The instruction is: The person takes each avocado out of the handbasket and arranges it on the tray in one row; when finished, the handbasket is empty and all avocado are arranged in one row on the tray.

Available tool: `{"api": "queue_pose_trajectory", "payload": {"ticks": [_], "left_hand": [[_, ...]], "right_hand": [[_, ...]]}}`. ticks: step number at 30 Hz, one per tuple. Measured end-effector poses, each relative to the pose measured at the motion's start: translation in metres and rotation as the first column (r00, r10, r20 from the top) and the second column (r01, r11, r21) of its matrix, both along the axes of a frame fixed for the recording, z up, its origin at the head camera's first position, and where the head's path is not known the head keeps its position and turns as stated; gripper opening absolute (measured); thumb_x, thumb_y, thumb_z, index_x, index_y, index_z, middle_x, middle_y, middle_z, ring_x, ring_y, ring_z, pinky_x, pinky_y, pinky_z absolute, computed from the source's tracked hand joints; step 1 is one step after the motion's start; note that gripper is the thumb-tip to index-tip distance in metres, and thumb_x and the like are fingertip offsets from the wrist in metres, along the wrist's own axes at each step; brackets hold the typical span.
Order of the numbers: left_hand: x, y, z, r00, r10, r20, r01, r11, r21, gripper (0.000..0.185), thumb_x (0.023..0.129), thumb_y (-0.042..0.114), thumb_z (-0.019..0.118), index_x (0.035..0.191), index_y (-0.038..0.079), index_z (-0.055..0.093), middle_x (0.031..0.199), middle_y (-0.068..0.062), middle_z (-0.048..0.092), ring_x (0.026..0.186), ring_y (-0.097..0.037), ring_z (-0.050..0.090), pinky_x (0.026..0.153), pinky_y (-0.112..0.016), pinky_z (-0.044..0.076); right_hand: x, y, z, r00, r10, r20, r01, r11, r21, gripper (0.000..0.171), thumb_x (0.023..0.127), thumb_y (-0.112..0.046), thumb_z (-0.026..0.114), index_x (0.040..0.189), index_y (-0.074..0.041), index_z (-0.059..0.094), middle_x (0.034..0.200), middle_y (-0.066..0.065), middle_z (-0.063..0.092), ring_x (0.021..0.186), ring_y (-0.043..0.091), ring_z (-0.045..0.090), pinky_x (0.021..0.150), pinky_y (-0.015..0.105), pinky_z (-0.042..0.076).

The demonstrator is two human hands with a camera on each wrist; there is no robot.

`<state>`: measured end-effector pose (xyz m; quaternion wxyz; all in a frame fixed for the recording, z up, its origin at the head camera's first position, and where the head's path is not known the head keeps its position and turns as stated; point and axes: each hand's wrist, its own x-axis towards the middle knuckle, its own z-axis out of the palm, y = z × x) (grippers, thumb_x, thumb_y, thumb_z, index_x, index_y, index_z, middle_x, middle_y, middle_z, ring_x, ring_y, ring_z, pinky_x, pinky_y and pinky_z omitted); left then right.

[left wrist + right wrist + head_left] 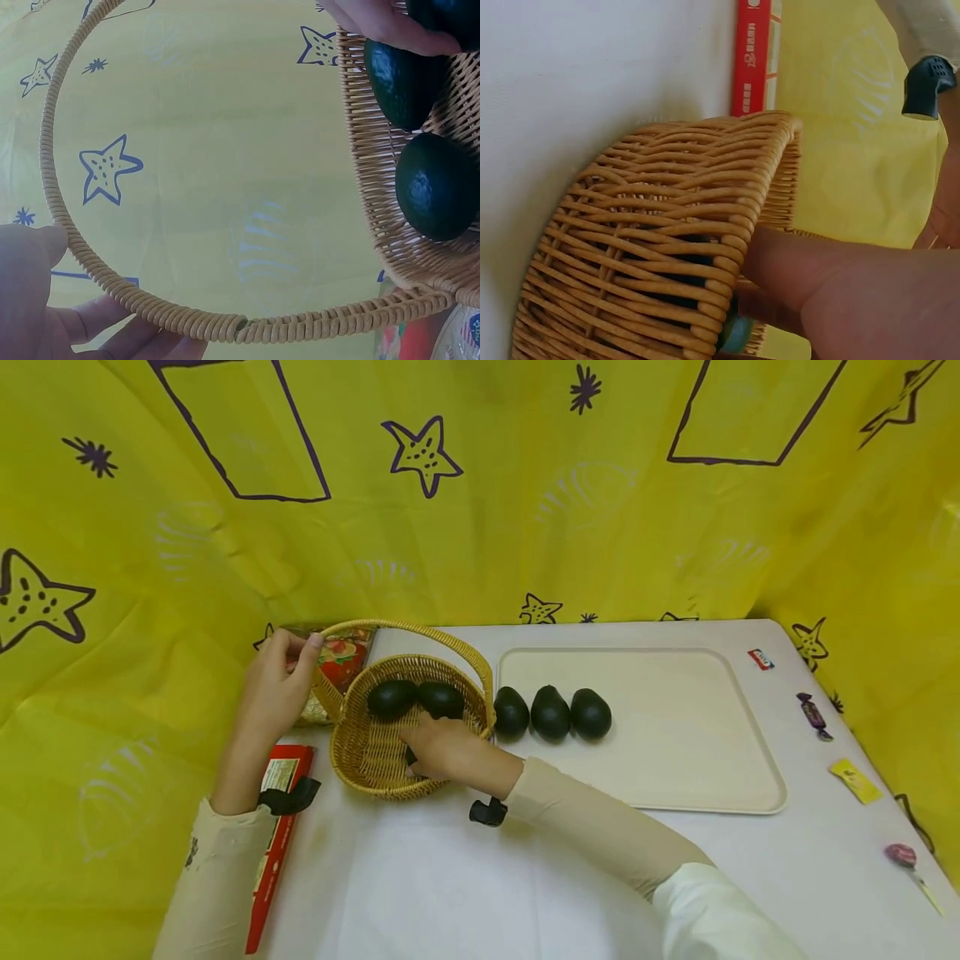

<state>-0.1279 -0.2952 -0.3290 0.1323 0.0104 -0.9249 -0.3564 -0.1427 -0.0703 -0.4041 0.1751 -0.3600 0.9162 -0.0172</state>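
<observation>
Fingers (415,735) of right hand (453,750) partly hide avocado (410,756); tray (682,727), red box (274,868) flank basket (381,758).

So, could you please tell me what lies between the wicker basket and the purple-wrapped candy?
The head view shows the cream tray between them, three dark avocados lined up on the end nearer the basket.

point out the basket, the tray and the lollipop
Basket (381,753): head view, bare weave inside.
Tray (686,731): head view, bare middle of its surface.
Lollipop (901,855): head view, its round candy end.
</observation>
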Motion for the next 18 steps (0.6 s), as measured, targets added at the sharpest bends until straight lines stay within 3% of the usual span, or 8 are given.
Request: {"api": "queue_pose_trajectory", "payload": {"ticks": [2,5,12,15,18], "left_hand": [[-0.0004,0.0005,0.0005,1.0,0.001,0.003,-0.001,1.0,-0.004,0.059,0.112,0.053,0.042,0.122,-0.004,0.054,0.131,-0.028,0.054,0.13,-0.05,0.054,0.11,-0.068,0.041],[-0.0007,0.0012,0.001,1.0,0.0,0.007,0.0,1.0,-0.005,0.059,0.112,0.053,0.042,0.122,-0.004,0.054,0.131,-0.028,0.054,0.131,-0.05,0.053,0.11,-0.068,0.041],[-0.0002,0.0014,0.0,1.0,0.001,0.001,-0.001,1.0,-0.006,0.059,0.112,0.052,0.042,0.122,-0.005,0.053,0.127,-0.029,0.053,0.128,-0.051,0.054,0.109,-0.069,0.041],[0.0002,0.0014,-0.0003,1.0,0.004,-0.002,-0.004,1.0,-0.008,0.059,0.112,0.052,0.042,0.122,-0.005,0.053,0.127,-0.029,0.053,0.127,-0.051,0.054,0.108,-0.069,0.041],[0.0006,0.0016,-0.0002,1.0,0.003,-0.002,-0.003,1.0,-0.01,0.059,0.112,0.052,0.041,0.122,-0.005,0.053,0.127,-0.029,0.053,0.127,-0.051,0.054,0.108,-0.069,0.041]], "right_hand": [[-0.0002,-0.0014,-0.0015,1.0,0.003,-0.025,-0.002,1.0,0.017,0.06,0.1,-0.049,0.07,0.153,-0.026,0.053,0.153,0.014,0.054,0.104,0.029,0.071,0.077,0.039,0.063],[-0.0006,-0.0021,-0.0047,0.996,0.033,-0.077,-0.031,0.999,0.027,0.054,0.098,-0.047,0.072,0.145,-0.025,0.057,0.146,0.012,0.058,0.094,0.026,0.071,0.068,0.037,0.063],[-0.0029,0.0021,-0.0058,0.989,0.094,-0.116,-0.099,0.995,-0.033,0.06,0.096,-0.039,0.08,0.14,-0.01,0.051,0.13,0.011,0.055,0.079,0.014,0.064,0.062,0.021,0.056],[-0.0051,0.003,-0.0046,0.994,0.084,-0.073,-0.089,0.994,-0.063,0.059,0.099,-0.037,0.077,0.142,-0.006,0.051,0.133,0.012,0.055,0.089,0.014,0.068,0.069,0.02,0.057],[-0.0073,0.003,-0.0048,0.996,0.083,-0.025,-0.085,0.994,-0.07,0.061,0.102,-0.035,0.073,0.15,-0.006,0.051,0.145,0.014,0.055,0.112,0.019,0.068,0.087,0.024,0.059]]}}
